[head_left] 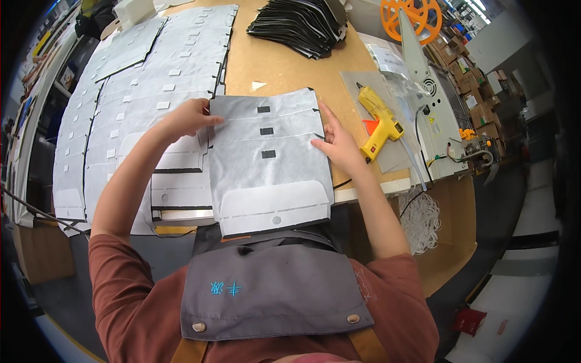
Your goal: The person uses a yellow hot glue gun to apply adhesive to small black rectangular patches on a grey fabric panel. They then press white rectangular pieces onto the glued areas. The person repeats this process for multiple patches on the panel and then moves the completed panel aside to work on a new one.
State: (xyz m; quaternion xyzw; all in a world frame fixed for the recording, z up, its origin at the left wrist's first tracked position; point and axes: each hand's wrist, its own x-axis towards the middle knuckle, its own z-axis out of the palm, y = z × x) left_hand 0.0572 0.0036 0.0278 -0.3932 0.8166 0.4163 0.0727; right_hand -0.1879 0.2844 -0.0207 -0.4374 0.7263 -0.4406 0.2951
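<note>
A grey-white fabric panel (242,166) with black edging lies in front of me, its near end reaching past the table's edge. Three small black patches (267,131) run down its middle, and a white flap (275,202) crosses its near end. My left hand (195,118) pinches the upper left edge between thumb and fingers. Along the right edge, my right hand (340,144) grips with its thumb on top and its index finger stretched along the side; its other fingertips are partly hidden. Layered similar panels (139,100) with small white patches spread out to the left.
A yellow glue gun (380,126) rests on a clear sheet right of my right hand. Behind is a stack of black-edged pieces (296,27). A pale machine (433,103) with an orange reel (411,18) stands at the right. White cord (420,224) hangs in a cardboard box below.
</note>
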